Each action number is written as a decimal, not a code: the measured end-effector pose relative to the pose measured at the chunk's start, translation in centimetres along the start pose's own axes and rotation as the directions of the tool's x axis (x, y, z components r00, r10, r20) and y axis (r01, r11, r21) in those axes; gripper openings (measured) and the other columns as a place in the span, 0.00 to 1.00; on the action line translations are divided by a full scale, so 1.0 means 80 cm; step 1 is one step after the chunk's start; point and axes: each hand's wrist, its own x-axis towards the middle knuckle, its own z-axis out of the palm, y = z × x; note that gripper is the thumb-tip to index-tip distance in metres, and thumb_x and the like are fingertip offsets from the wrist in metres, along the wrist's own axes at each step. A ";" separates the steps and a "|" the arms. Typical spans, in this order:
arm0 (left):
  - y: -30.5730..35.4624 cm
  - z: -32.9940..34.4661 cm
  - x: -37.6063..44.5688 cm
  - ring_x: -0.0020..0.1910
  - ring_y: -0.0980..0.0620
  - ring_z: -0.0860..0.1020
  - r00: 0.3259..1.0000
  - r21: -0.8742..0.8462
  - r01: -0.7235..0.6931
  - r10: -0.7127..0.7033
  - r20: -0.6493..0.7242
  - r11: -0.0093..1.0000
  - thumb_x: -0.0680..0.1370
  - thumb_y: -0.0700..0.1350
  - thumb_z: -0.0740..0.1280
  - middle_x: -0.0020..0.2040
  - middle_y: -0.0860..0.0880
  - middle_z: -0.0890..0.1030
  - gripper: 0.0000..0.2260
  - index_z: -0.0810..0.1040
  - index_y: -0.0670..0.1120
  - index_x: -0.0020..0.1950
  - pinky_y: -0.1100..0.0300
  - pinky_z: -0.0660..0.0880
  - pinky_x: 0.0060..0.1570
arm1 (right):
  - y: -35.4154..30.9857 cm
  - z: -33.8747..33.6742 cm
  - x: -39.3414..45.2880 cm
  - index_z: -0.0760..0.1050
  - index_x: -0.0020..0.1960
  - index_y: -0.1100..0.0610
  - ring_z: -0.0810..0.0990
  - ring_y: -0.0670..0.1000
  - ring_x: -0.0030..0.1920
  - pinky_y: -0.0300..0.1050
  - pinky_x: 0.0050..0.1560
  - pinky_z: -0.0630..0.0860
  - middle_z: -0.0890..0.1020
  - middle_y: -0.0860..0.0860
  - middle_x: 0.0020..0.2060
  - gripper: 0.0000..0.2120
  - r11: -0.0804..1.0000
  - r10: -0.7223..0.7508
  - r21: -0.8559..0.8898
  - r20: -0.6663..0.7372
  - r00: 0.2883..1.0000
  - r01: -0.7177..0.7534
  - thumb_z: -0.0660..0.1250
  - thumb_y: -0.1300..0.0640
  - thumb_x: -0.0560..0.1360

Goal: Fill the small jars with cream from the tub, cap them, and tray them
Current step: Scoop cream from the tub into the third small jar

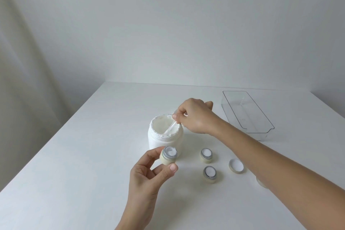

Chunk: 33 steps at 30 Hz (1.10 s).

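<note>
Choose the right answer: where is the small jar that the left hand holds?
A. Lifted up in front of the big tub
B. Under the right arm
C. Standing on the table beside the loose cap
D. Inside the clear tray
A: the left hand pinches the small jar in front of the big tub, while the clear tray holds no jar.

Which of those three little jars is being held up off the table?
The small jar in front of the tub, pinched in the left hand. The other two jars stand untouched on the table.
</note>
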 end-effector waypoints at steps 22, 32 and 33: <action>0.003 0.000 0.002 0.44 0.45 0.86 0.999 -0.015 -0.027 0.026 -0.047 1.000 0.60 0.46 0.79 0.49 0.47 0.87 0.19 0.86 0.48 0.50 0.63 0.80 0.41 | 0.035 -0.021 -0.053 0.81 0.36 0.52 0.72 0.47 0.59 0.42 0.56 0.61 0.80 0.48 0.53 0.12 0.744 0.237 0.568 0.270 0.933 -0.353 0.66 0.49 0.76; 0.005 0.000 0.000 0.44 0.44 0.86 0.999 -0.017 -0.014 0.014 -0.049 1.000 0.60 0.47 0.80 0.48 0.46 0.87 0.21 0.86 0.47 0.52 0.62 0.80 0.40 | 0.023 -0.017 -0.073 0.82 0.38 0.57 0.64 0.44 0.27 0.46 0.48 0.60 0.61 0.43 0.18 0.16 0.865 0.245 0.417 0.138 0.960 -0.280 0.64 0.48 0.77; 0.005 0.000 0.000 0.44 0.44 0.86 0.999 -0.013 -0.010 0.010 -0.046 1.000 0.59 0.49 0.82 0.48 0.46 0.87 0.23 0.85 0.47 0.52 0.62 0.80 0.40 | 0.023 -0.020 -0.073 0.82 0.39 0.58 0.64 0.43 0.26 0.45 0.45 0.59 0.61 0.44 0.17 0.16 0.870 0.247 0.408 0.123 0.961 -0.276 0.64 0.48 0.77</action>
